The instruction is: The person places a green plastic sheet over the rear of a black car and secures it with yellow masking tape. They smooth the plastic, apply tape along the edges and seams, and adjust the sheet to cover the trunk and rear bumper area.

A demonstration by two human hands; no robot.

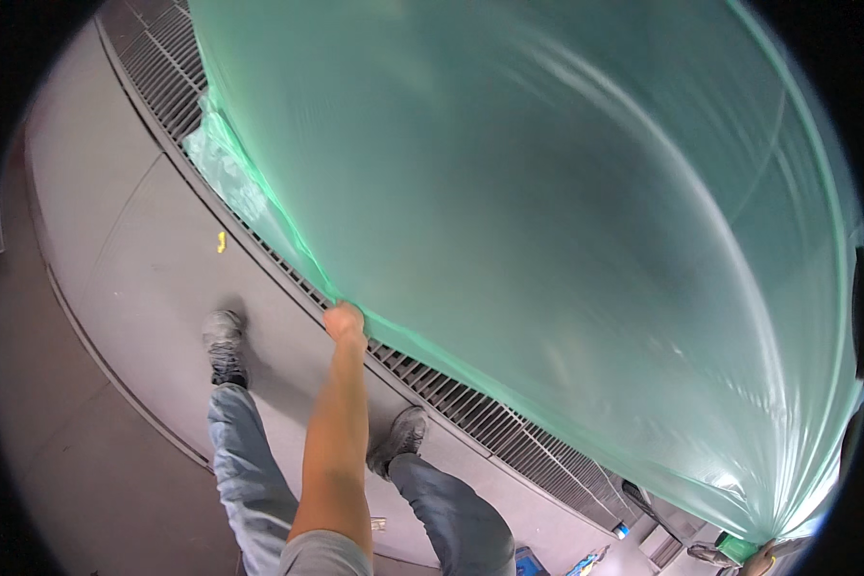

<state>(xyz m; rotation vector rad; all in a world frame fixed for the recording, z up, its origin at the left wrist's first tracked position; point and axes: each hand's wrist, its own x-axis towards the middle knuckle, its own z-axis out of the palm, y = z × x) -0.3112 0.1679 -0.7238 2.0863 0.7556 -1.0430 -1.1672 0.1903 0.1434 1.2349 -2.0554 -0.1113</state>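
A large sheet of translucent green plastic film billows taut across most of the view. My left hand is stretched forward, with its fingers closed on the film's lower edge. The film bunches to a corner at the lower right, where only a small part of my right hand shows, gripping it. My legs in blue jeans and grey shoes stand on the grey floor below.
A long metal floor grating runs diagonally under the film's edge. A small yellow scrap lies on the grey floor. Small blue items and other bits sit near the bottom right.
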